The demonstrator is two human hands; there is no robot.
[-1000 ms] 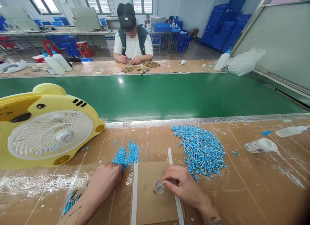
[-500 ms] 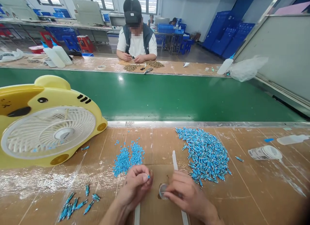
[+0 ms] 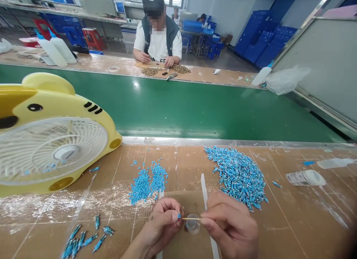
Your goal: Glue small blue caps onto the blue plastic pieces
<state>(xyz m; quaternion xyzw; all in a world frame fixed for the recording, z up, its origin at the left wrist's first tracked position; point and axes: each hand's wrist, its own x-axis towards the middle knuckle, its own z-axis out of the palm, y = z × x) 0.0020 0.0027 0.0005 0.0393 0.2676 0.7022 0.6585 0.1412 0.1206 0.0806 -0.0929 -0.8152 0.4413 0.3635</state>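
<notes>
My left hand point(image 3: 164, 223) is closed, pinching a tiny blue piece point(image 3: 179, 216) between thumb and forefinger. A thin wooden stick point(image 3: 192, 219) is pinched in my right hand point(image 3: 230, 223), its tip pointing left, close to the blue piece. Below the stick sits a small clear cup point(image 3: 193, 226) on a cardboard sheet point(image 3: 184, 246). Small blue rings point(image 3: 141, 186) lie in a heap beyond my left hand. A large pile of blue figure-like pieces point(image 3: 241, 175) is beyond my right hand. Several similar blue pieces point(image 3: 74, 244) lie at the lower left.
A yellow fan point(image 3: 97, 140) stands at the left. Across the green belt point(image 3: 178, 110) a person point(image 3: 158, 39) works with small parts. On the right lie a white container point(image 3: 305, 178) and a translucent bottle point(image 3: 334, 162). White strips point(image 3: 204, 188) edge the cardboard sheet.
My right hand has lifted from the cup and turned, and the stick now shows clearly near my left hand's piece. My left hand has shifted slightly right and down. The camera view has shifted.
</notes>
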